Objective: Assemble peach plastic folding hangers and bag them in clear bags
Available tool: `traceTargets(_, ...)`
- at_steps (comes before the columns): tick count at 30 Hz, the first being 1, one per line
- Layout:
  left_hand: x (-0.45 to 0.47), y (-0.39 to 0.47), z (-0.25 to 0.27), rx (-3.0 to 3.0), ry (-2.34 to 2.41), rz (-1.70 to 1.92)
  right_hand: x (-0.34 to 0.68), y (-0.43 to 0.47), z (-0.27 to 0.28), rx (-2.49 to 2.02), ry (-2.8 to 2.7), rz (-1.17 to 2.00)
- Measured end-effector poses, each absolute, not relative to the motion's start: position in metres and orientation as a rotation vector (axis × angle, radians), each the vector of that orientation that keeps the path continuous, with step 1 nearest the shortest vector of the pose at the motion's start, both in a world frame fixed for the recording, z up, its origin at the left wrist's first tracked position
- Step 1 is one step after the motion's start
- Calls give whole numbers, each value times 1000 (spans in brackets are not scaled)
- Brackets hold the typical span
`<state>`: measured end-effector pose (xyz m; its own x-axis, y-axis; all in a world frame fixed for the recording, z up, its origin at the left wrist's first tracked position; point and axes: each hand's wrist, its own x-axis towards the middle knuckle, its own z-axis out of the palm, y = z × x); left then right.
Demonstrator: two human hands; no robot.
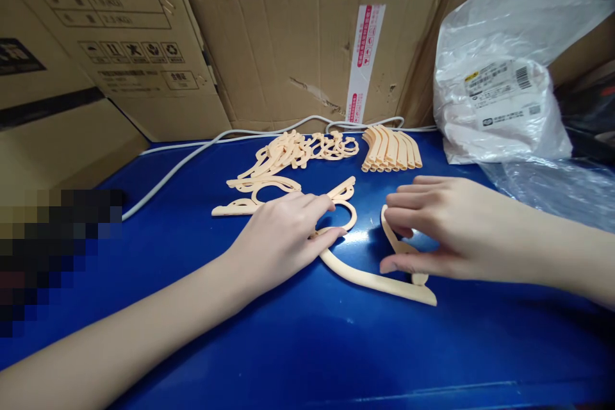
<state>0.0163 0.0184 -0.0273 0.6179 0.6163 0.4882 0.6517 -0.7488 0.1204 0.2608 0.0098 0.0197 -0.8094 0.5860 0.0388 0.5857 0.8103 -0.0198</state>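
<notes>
My left hand (288,230) is closed over the inner end of a beige folding hanger, with thumb and index finger at its joint. Its ring-shaped hook (354,214) shows beyond the fingers, and a long curved hanger arm (379,282) reaches right across the table. My right hand (437,224) curls over a smaller bent hanger piece (391,230), its thumb on the near side. That piece lies partly hidden under the palm, by the long arm's outer end. Beyond my left hand lie more hanger parts (276,182), some partly covered by it.
Loose beige hook pieces (288,150) are heaped at the back of the blue table (288,346). Beside them is a neat row of curved arms (391,148). A white cable (192,157) runs along cardboard boxes (288,57). A plastic bag (504,102) stands at right.
</notes>
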Motion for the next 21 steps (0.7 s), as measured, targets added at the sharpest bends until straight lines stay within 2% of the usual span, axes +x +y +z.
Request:
traceTargets(5, 17, 16, -26, -2737, -1109, -748, 259, 6, 14, -957, -2946, -86)
traceTargets(13, 17, 17, -23, -2759, -1162, -618, 237, -21, 12, -702, -2954, 181)
traceTargets(21, 14, 15, -22, -2808, -1099, -676, 248, -3, 14, -771, -2941, 515)
